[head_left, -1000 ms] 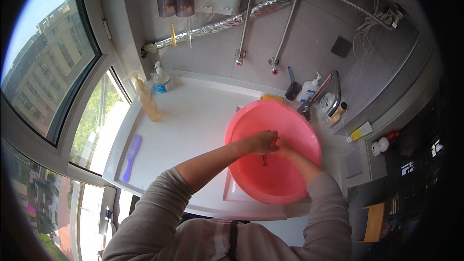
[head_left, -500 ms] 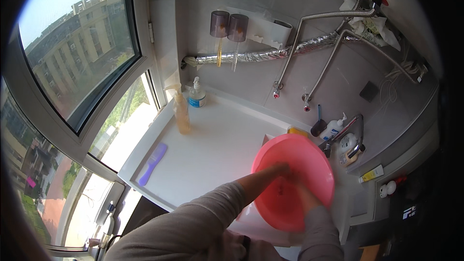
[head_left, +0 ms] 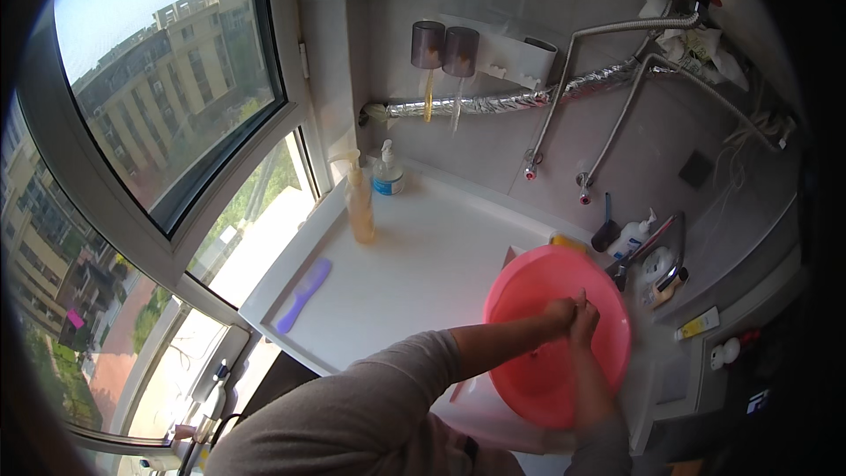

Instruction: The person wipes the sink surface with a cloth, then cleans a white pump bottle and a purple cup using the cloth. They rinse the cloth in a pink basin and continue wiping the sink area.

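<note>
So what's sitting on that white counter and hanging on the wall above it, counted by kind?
Pump bottles: 2, amber bottle and clear bottle
Purple comb: 1
Pink basin: 1, with left hand and right hand over it
Dark wall cups: 2, and
Total: 6

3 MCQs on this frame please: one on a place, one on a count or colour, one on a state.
1. Where does the purple comb lie?
A. In the basin
B. On the white counter, near the window side
C. On the wall shelf

2. How many dark cups hang on the wall?
A. Two
B. Four
C. None

3. How are the left hand and right hand?
A. Apart on the counter
B. Pressed together over the pink basin
C. Holding the pump bottle

Answers:
1 B, it rests flat at the counter's left edge.
2 A, two hang side by side.
3 B, both hands meet above the basin.
</note>
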Demonstrator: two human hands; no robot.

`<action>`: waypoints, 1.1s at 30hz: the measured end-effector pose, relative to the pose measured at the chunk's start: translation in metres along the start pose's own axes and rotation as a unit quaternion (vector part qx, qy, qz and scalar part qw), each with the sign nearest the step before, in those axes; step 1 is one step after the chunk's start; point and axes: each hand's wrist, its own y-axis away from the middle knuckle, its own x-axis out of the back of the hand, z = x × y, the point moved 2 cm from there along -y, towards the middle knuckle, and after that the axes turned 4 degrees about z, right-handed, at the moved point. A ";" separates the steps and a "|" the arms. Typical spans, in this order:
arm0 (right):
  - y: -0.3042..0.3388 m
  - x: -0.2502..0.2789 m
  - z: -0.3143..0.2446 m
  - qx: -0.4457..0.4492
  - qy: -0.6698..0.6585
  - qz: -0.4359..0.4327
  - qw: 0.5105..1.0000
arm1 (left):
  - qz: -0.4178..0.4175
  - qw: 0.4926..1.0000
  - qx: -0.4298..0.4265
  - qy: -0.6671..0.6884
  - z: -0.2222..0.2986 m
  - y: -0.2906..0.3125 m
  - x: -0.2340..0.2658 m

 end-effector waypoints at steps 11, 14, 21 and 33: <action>-0.009 -0.052 0.154 0.143 0.232 -0.358 0.893 | 0.118 0.903 -0.071 -0.407 -0.063 -0.071 0.008; 0.005 -0.077 0.166 0.161 0.215 -0.365 0.892 | 0.121 0.970 0.038 -0.207 -0.064 -0.051 0.026; 0.017 -0.107 0.151 0.136 0.166 -0.364 0.906 | 0.080 0.965 0.178 0.177 -0.050 -0.009 0.033; -0.008 -0.078 0.131 0.126 0.261 -0.409 0.865 | 0.198 0.961 0.161 0.111 -0.044 -0.005 0.044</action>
